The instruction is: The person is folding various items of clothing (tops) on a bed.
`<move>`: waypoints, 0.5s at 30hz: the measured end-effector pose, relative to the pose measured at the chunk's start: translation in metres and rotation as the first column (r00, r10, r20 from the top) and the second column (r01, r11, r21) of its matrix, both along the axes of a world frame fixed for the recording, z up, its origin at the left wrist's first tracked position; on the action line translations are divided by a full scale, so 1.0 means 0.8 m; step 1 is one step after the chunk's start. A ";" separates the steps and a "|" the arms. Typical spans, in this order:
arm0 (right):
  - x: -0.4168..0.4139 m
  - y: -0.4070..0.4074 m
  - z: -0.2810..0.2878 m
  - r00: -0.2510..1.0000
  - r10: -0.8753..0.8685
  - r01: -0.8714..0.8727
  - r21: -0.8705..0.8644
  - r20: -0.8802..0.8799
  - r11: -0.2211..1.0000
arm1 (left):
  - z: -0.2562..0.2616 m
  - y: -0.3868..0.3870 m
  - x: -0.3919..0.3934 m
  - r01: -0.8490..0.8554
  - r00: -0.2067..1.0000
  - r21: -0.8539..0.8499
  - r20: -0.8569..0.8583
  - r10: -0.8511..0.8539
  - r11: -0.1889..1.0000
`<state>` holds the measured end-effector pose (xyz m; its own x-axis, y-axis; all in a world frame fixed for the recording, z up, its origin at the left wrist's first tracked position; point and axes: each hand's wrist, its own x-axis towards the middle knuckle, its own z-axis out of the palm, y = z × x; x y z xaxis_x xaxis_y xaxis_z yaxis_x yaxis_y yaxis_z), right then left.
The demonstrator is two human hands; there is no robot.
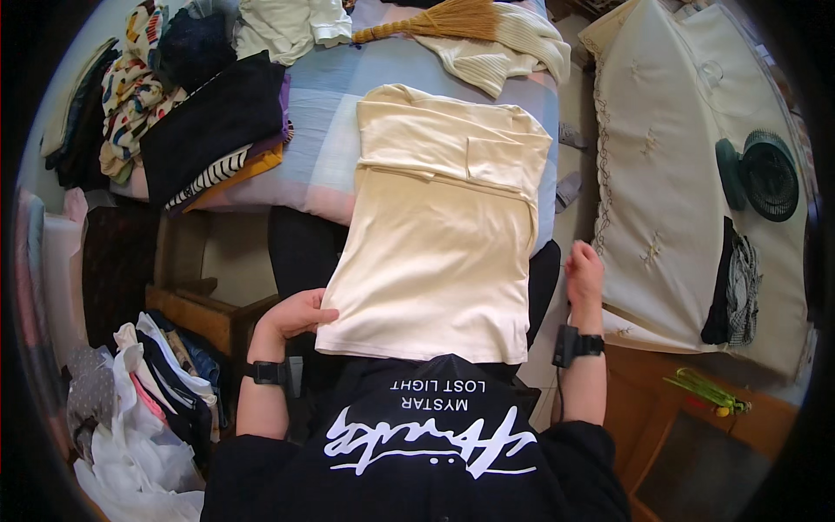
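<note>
A cream knit garment (437, 261) lies spread from the bed edge over my lap, its far part folded over in layers with a sleeve end lying across. My left hand (301, 313) pinches the garment's near left edge between thumb and fingers. My right hand (584, 267) is raised off to the right of the garment, its fingers curled, not touching the cloth; nothing shows in it. Beyond the garment, a straw hand broom (450, 23) rests on a cream ribbed sweater (483, 65) on the checked bedding (319, 130).
Folded clothes with a black piece (215, 124) on top lie left on the bed. A wooden drawer (189, 313) and a clothes heap (163, 378) are at lower left. Right, a covered surface (652, 163) bears a green fan (770, 176) and dark cloths (730, 293). Slippers (569, 189) lie between.
</note>
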<state>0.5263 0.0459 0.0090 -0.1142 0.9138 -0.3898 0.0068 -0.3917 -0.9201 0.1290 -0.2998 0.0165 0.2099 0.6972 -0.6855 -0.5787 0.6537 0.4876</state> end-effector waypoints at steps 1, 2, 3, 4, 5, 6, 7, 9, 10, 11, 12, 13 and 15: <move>0.043 0.003 -0.011 0.988 -0.081 0.084 -0.017 0.135 0.996 | 0.002 0.004 0.000 0.027 0.999 -0.017 -0.024 -0.027 0.999; 0.136 0.024 -0.034 0.890 0.055 -0.033 -0.055 0.453 0.998 | 0.003 0.019 0.002 0.075 0.996 -0.012 -0.035 -0.076 0.997; 0.140 0.003 -0.039 0.892 0.061 -0.033 -0.069 0.448 0.997 | 0.005 0.014 0.000 0.076 0.996 -0.026 -0.040 -0.077 0.997; 0.134 -0.020 -0.031 0.646 0.064 -0.355 0.225 0.760 0.907 | 0.011 0.009 -0.001 0.044 0.997 -0.040 -0.059 -0.047 0.998; 0.118 -0.038 -0.012 0.335 -0.121 -0.696 0.332 0.934 0.636 | 0.013 0.008 0.000 0.015 0.997 -0.044 -0.074 -0.018 0.999; 0.091 -0.061 0.014 0.480 0.118 -0.646 0.260 0.869 0.717 | 0.011 0.006 0.000 0.017 0.997 -0.048 -0.075 -0.021 0.999; 0.057 -0.083 0.047 0.422 0.160 -0.753 0.247 0.892 0.610 | 0.010 0.001 -0.002 0.010 0.997 -0.037 -0.078 -0.013 0.999; 0.020 -0.114 0.074 0.366 0.206 -0.898 0.286 0.907 0.336 | 0.013 0.007 -0.001 0.028 0.996 -0.011 -0.082 -0.028 1.000; 0.007 -0.123 0.079 0.370 0.230 -0.927 0.340 0.900 0.159 | 0.016 0.008 0.001 0.022 0.996 -0.013 -0.090 -0.023 1.000; -0.004 -0.133 0.094 0.295 0.294 -0.955 0.274 0.909 0.110 | 0.019 0.010 0.002 0.016 0.995 -0.013 -0.100 -0.017 1.000; 0.000 -0.133 0.088 0.207 0.362 -0.978 0.206 0.909 0.040 | 0.020 0.013 0.003 0.025 0.994 0.017 -0.107 -0.023 1.000; 0.003 -0.129 0.081 0.114 0.421 -0.989 0.141 0.900 -0.035 | 0.022 0.017 0.003 0.033 0.993 0.048 -0.115 -0.027 0.998; 0.005 -0.114 0.070 0.294 0.590 -0.955 0.210 0.752 0.209 | 0.028 0.023 -0.005 0.034 0.929 0.041 -0.369 -0.016 0.999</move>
